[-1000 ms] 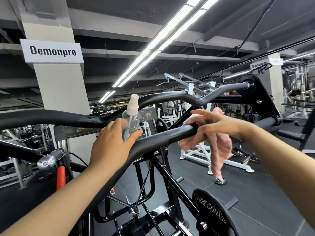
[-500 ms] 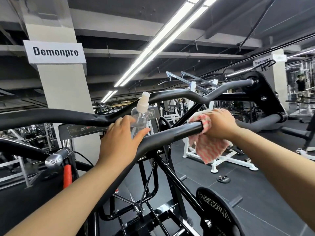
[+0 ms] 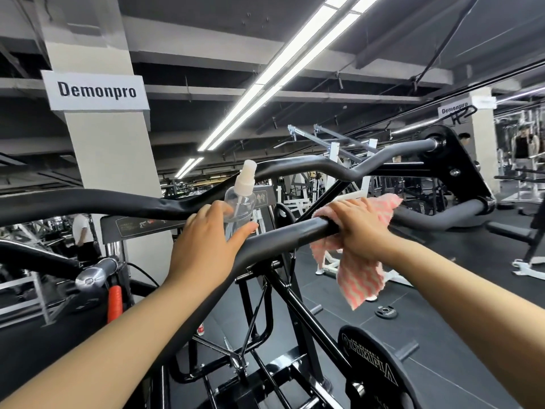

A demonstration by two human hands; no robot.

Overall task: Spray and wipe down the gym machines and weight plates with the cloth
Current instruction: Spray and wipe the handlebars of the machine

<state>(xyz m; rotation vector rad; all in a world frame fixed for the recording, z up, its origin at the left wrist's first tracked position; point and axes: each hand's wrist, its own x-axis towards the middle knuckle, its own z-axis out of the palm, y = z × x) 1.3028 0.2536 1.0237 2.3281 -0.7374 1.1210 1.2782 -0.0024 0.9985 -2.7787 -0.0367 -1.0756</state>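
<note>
A person's two bare arms reach forward over a black gym machine. The right hand wraps around the end of a thick black padded handle bar, with a pink and white zigzag cloth caught between palm and bar. The fingers curl down over the top of the bar, gripping cloth and bar together. Part of the cloth fans out beyond the knuckles, and a longer flap hangs loose below the wrist.

The left hand holds a small clear spray bottle upright, just to the left of the cloth hand. The fingers curl round the bottle's lower body, and the thumb stretches out to the right along its side, close above the same bar. The bottle's white nozzle cap sticks up well above the fingers. The two hands are near each other but do not touch.

Behind both hands a second, wavy black bar crosses the view and joins a black side plate far beyond the right hand. Below the right forearm sits a black weight plate with white lettering. Below the left hand the machine's black frame tubes angle down. Left of the left arm are a chrome bar end and an orange grip. A pillar beyond carries a sign reading "Demonpro".
</note>
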